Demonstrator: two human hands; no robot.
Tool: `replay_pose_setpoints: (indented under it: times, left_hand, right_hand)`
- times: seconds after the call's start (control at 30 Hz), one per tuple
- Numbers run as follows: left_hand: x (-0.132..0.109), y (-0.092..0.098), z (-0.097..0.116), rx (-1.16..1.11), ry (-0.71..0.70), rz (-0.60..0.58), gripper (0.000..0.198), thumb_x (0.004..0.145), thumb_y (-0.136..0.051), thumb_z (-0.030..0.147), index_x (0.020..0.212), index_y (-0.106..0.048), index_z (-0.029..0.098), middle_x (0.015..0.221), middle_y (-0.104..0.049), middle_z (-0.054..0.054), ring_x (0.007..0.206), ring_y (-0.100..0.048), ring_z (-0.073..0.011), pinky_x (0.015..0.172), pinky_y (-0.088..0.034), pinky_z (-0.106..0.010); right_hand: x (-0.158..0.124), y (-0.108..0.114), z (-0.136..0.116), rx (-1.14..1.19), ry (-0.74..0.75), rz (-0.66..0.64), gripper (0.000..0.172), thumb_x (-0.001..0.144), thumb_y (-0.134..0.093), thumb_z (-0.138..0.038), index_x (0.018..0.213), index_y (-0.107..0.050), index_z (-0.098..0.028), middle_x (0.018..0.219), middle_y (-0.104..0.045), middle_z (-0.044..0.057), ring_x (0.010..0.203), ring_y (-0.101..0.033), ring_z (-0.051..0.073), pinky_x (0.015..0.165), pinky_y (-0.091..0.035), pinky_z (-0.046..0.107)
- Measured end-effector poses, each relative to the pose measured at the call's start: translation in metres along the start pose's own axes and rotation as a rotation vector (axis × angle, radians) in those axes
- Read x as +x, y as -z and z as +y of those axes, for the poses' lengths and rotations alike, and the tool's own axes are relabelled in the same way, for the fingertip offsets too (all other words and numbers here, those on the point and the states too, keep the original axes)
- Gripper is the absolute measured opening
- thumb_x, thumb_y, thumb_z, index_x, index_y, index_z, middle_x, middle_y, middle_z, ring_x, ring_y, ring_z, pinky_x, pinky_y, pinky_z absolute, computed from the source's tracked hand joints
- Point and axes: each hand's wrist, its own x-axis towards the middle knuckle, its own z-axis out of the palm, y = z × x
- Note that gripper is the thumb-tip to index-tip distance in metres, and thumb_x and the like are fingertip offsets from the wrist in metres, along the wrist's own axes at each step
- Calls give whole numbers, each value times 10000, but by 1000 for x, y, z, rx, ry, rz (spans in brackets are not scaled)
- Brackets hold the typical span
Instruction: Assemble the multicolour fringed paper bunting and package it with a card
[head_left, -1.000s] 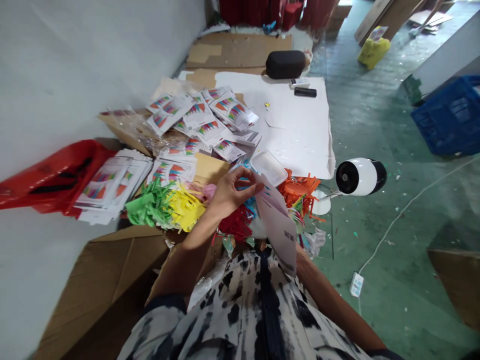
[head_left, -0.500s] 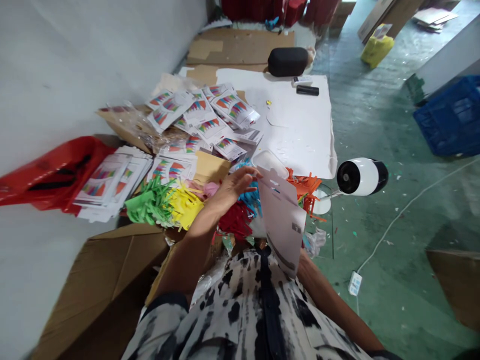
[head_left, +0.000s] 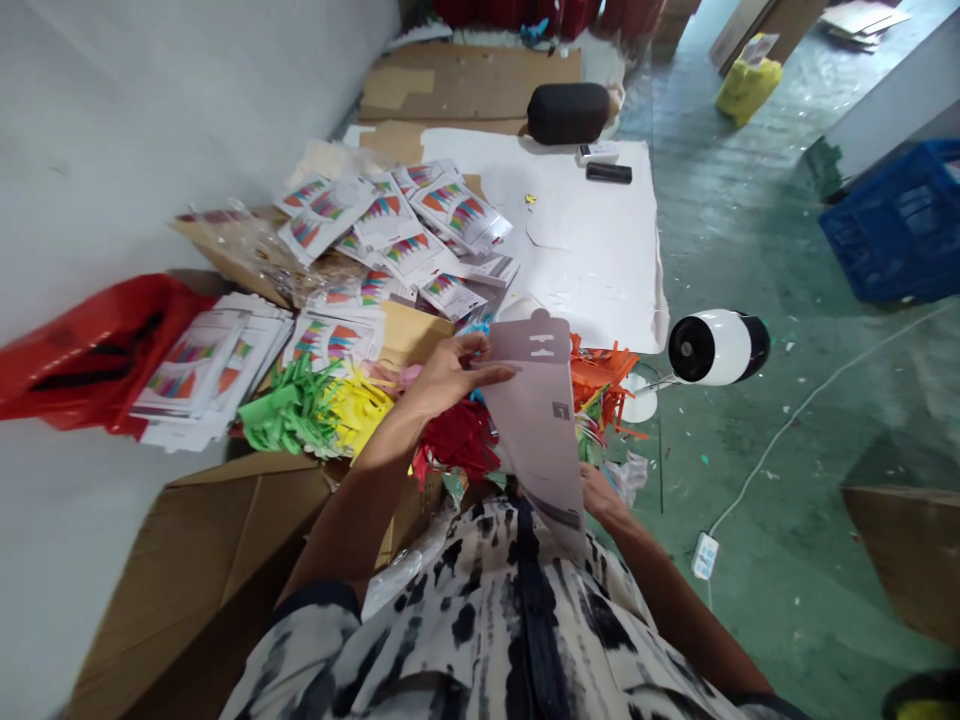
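A flat, pale hang-tab packaging box [head_left: 534,420] stands tilted in front of my chest, its slotted tab at the top. My left hand [head_left: 454,378] pinches the box's upper left edge, thumb across its face. Lower down, my right hand [head_left: 600,495] grips the right edge, with some fingers hidden behind the card. Just beyond the box lie fringed paper tassels: green [head_left: 289,408], yellow [head_left: 360,410], dark red [head_left: 459,437] and orange [head_left: 604,372].
Printed packets [head_left: 405,225] are heaped on the table's left, near stacked cards [head_left: 199,360] and a red bag [head_left: 97,345]. A black case [head_left: 568,112] lies at the back. An open carton [head_left: 202,540] is at lower left; a black-and-white fan [head_left: 720,347] stands at right.
My left hand has closed on the box's upper left edge. The box has turned more face-on and shifted left. More of my right hand now shows at its right edge.
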Motion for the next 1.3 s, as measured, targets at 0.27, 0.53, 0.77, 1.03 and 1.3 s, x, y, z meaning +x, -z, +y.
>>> replay_pose_setpoints:
  times: [0.27, 0.53, 0.77, 1.03, 1.3]
  left_hand:
    - [4, -5, 12, -13, -34, 13, 530, 638, -950, 486, 648, -502, 201, 650, -416, 48, 594, -358, -101, 543, -273, -252]
    - [-10, -10, 0, -155, 14, 106, 448, 670, -940, 406, 814, -566, 207, 782, -598, 35, 708, -568, -129, 623, -440, -233]
    - [-48, -50, -26, -466, 114, 191, 841, 733, -923, 383, 1417, -444, 282, 1227, -756, -91, 1097, -738, -263, 903, -604, -368]
    - [-67, -73, -30, -496, 194, 310, 556, 695, -933, 413, 1148, -705, 184, 1184, -786, -98, 1063, -739, -253, 952, -592, -380]
    - [-74, -93, -14, -460, 149, 426, 400, 743, -896, 464, 1020, -813, 187, 974, -819, -44, 872, -752, -217, 784, -602, -309]
  right_hand:
    - [16, 29, -74, 265, 231, -195, 625, 1025, -529, -585, 1572, -478, -285, 1593, -527, 96, 1443, -520, 288, 1199, -426, 473]
    - [27, 8, -69, 208, 146, -17, 374, 1014, -572, -537, 1218, -639, -231, 994, -685, 41, 864, -625, 199, 739, -504, 309]
    - [30, 4, -57, 62, 190, 194, 278, 1020, -564, -490, 1056, -629, -222, 805, -510, -20, 705, -438, 161, 646, -374, 285]
    - [35, 7, -38, 58, 237, 243, 243, 1026, -537, -463, 1053, -619, -235, 865, -541, -8, 765, -477, 171, 710, -415, 291]
    - [40, 11, -10, 24, 169, 306, 287, 1029, -494, -491, 1016, -606, -228, 851, -533, -10, 767, -477, 174, 703, -407, 288]
